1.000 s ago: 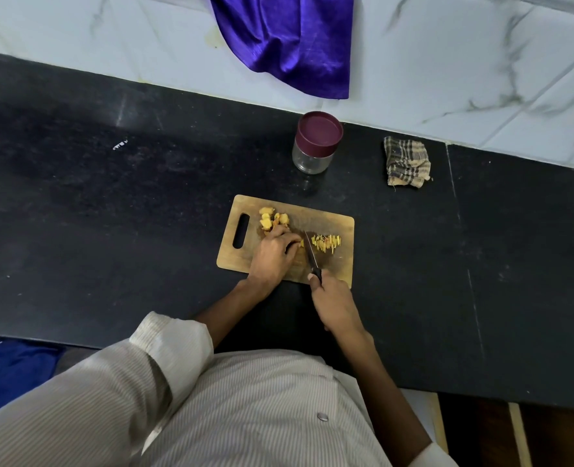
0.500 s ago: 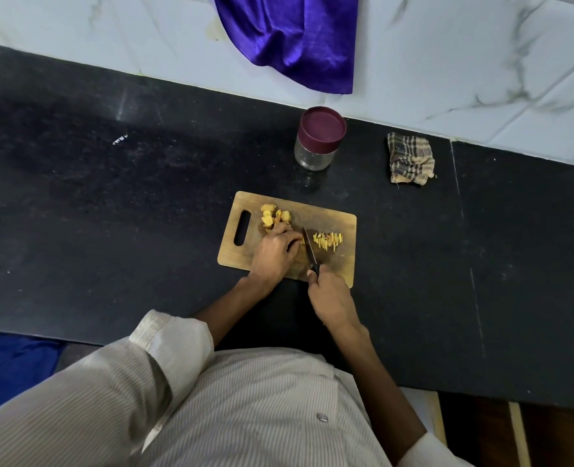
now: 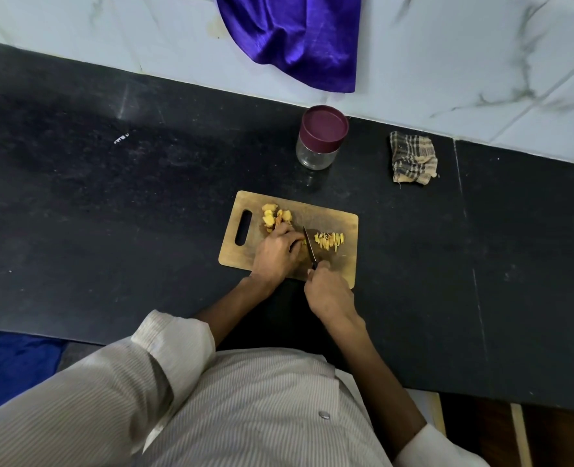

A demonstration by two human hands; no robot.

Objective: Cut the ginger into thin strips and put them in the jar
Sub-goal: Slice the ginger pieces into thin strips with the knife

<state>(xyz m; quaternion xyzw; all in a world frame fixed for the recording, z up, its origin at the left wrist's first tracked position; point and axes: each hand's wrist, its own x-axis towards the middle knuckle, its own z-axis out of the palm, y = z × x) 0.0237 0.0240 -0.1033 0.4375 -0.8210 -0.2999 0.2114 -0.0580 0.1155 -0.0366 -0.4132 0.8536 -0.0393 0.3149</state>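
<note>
Ginger was found in three lots on the wooden cutting board (image 3: 332,219). A piece under work was pinned beneath the curled fingers of the left hand (image 3: 277,252), largely hidden from view. A heap of uncut ginger chunks (image 3: 275,214) lay at the board's far left, beside the handle slot. A small pile of cut strips (image 3: 329,241) lay to the right of the blade. The knife (image 3: 309,247) was gripped at its handle by the right hand (image 3: 327,293), with the blade set just beside the left fingertips; whether the edge was through the piece could not be told.

Progress was judged as partial. Cutting was under way, with more ginger uncut than cut. No strips had been transferred: the jar (image 3: 321,139) stood on the black counter (image 3: 110,214) beyond the board, its maroon lid on and its glass body seemingly empty. Removal of the lid and transfer of all strips remained outstanding.

A folded checked cloth (image 3: 412,157) was noted near the jar.
</note>
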